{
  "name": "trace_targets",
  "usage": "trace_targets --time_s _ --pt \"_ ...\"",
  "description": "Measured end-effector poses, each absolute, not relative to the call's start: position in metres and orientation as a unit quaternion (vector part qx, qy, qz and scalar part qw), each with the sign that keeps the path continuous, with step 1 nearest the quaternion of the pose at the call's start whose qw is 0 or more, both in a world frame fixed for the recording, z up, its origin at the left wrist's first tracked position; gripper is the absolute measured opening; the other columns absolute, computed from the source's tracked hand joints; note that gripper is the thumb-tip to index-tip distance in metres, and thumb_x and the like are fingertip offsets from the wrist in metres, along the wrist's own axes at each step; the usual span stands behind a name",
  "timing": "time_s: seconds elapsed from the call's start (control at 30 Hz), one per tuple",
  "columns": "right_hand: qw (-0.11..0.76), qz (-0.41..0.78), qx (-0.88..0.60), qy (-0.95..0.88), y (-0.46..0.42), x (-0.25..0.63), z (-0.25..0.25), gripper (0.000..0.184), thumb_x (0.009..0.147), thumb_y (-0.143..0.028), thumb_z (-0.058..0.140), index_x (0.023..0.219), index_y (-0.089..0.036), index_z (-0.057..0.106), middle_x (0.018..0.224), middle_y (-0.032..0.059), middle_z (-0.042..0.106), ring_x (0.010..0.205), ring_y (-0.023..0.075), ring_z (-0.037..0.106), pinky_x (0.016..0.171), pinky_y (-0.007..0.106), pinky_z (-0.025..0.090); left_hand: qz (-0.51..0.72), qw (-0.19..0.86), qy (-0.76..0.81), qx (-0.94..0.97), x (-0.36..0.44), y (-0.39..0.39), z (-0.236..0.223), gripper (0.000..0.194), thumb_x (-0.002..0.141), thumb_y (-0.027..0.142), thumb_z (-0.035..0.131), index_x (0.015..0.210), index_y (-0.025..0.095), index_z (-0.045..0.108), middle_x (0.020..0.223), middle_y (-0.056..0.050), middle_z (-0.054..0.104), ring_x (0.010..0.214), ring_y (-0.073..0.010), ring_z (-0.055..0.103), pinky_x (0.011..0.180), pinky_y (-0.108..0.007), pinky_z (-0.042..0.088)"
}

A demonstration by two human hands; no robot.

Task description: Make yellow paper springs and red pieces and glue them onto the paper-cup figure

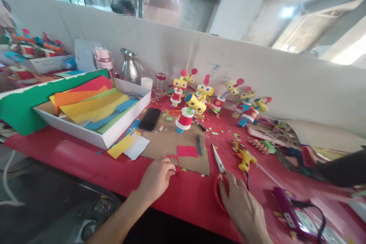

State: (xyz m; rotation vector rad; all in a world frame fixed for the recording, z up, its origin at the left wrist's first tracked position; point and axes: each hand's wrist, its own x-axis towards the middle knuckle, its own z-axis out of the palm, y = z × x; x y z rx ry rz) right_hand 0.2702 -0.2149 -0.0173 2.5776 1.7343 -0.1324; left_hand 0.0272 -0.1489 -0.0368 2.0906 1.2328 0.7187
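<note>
My left hand [156,178] is closed in a pinch near the front edge of a brown cardboard sheet [168,142], with a thin piece of red paper [177,169] at its fingertips. My right hand [243,204] is around the red handles of a pair of scissors [219,160], whose blades lie closed and point away from me. Just beyond my left hand, a red paper rectangle [187,151] lies on the cardboard beside a dark, narrow stick-like tool [199,145]. A paper cup figure [184,119] with a yellow tube head stands at the cardboard's far side.
A white box [105,137] of coloured paper and a phone [150,119] are on the left. Several more figures [219,101] stand by the partition. Right of the scissors lie a yellow glue gun [246,159] and a purple power strip [297,217] with a cord.
</note>
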Motion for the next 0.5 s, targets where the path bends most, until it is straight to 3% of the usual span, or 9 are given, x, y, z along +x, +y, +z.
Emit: trace_targets --time_s 0.1,0.27,0.4,0.5 --pt "-0.005 -0.028 0.823 0.567 -0.217 0.273 -0.023 0.043 0.098 -0.038 0.029 0.130 -0.018 0.050 0.098 0.0116 0.061 0.083 0.0292 0.069 0.063 0.037 0.049 0.212 0.336 0.431 0.810 -0.004 -0.156 -0.021 0.023 0.079 0.012 0.050 0.070 0.022 0.067 0.081 -0.004 0.068 0.085 -0.0210 0.061 0.077 -0.029 0.040" --pt "-0.049 0.046 0.789 0.611 -0.225 0.274 -0.028 0.034 0.094 -0.030 0.045 0.122 -0.019 0.060 0.105 0.0131 0.060 0.093 0.0298 0.062 0.074 0.038 0.048 0.067 0.348 0.474 0.806 -0.067 -0.163 0.006 0.019 0.077 0.020 0.054 0.061 0.023 0.064 0.063 -0.001 0.064 0.066 -0.0174 0.060 0.063 -0.026 0.038" --pt "-0.130 0.068 0.748 0.647 -0.224 0.276 -0.025 0.031 0.093 -0.030 0.046 0.116 -0.019 0.063 0.104 0.0125 0.062 0.092 0.0283 0.059 0.083 0.041 0.046 0.111 0.306 0.461 0.825 -0.055 -0.156 0.004 0.024 0.087 0.028 0.046 0.077 0.024 0.067 0.100 -0.003 0.070 0.095 -0.0191 0.063 0.088 -0.028 0.044" --pt "-0.214 0.073 0.749 0.623 -0.210 0.300 -0.024 0.031 0.092 -0.031 0.046 0.112 -0.016 0.063 0.103 0.0138 0.062 0.097 0.0280 0.058 0.091 0.042 0.044 0.138 0.282 0.424 0.849 -0.023 -0.153 -0.009 0.024 0.086 0.024 0.045 0.075 0.024 0.066 0.114 -0.003 0.067 0.109 -0.0205 0.060 0.096 -0.030 0.042"
